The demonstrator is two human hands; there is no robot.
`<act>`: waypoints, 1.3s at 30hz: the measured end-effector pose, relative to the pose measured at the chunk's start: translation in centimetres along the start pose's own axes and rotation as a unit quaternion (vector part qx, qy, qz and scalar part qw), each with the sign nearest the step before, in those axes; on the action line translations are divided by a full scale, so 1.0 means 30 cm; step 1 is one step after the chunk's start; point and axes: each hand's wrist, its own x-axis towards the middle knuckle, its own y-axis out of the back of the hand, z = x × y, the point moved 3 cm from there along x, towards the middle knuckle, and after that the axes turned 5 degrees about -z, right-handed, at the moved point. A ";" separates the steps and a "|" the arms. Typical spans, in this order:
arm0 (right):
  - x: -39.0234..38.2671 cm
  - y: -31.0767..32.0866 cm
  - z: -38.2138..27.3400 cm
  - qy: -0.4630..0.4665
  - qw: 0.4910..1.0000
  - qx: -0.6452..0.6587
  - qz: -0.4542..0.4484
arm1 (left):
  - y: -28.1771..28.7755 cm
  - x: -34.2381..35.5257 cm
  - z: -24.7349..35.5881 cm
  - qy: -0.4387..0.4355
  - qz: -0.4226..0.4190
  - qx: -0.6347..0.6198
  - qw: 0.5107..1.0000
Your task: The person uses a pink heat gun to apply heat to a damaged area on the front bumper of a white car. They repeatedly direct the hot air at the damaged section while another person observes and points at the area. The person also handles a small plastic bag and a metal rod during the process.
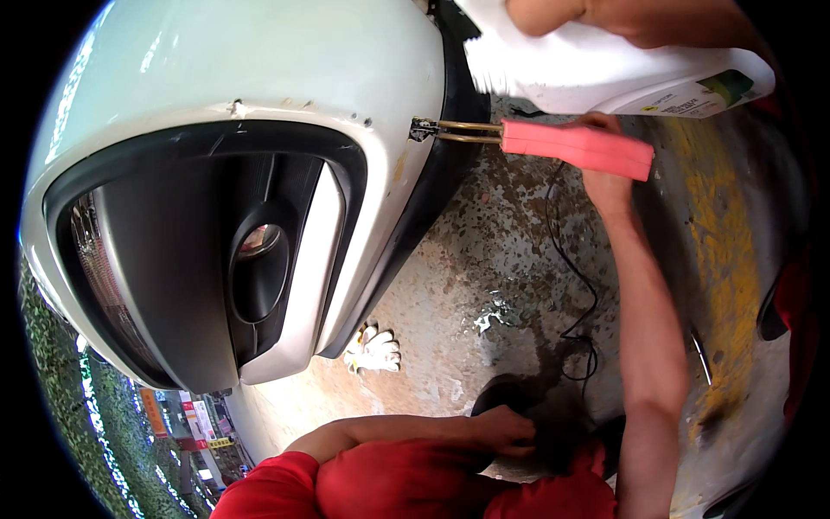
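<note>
- The white glossy plastic car bumper (259, 60), with its dark recessed lamp housing (251, 268), fills the left and stands just above the stained concrete floor (484, 251).
- Another person in a white garment (588, 73) leans in at the top edge, an arm just above the tool.
- The right hand (608, 183) is closed around the flat pink-handled electric tool (575, 147), arm stretched out from the lower edge.
- The left hand (506, 428) lies loose on the red-clad knee (389, 480); I see nothing gripped in it.
- A thin black cord (581, 285) hangs from the tool down to the floor.
- A white work glove (373, 350) lies on the floor under the bumper's lower edge.
- The tool's two brass prongs (467, 131) reach level to the bumper's right edge, their tips touching a small metal piece (424, 130) at a chipped spot.
- Judgement: the step in hand is pressing that piece into the edge; the next move calls for steady, level pressure without sliding off the spot.
</note>
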 end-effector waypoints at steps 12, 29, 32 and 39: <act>-0.038 0.002 0.046 0.124 0.922 -0.364 -0.046 | 0.011 -0.007 0.003 -0.031 0.025 0.010 0.999; 0.005 0.000 0.000 0.026 0.999 -0.010 -0.025 | 0.013 -0.007 0.005 -0.033 0.038 -0.010 0.999; 0.003 0.003 0.001 -0.013 0.999 -0.008 -0.028 | 0.012 -0.008 0.005 -0.030 0.039 -0.009 0.999; -0.001 0.008 0.005 -0.002 0.999 -0.014 -0.038 | 0.016 -0.007 0.008 -0.029 0.038 -0.004 0.999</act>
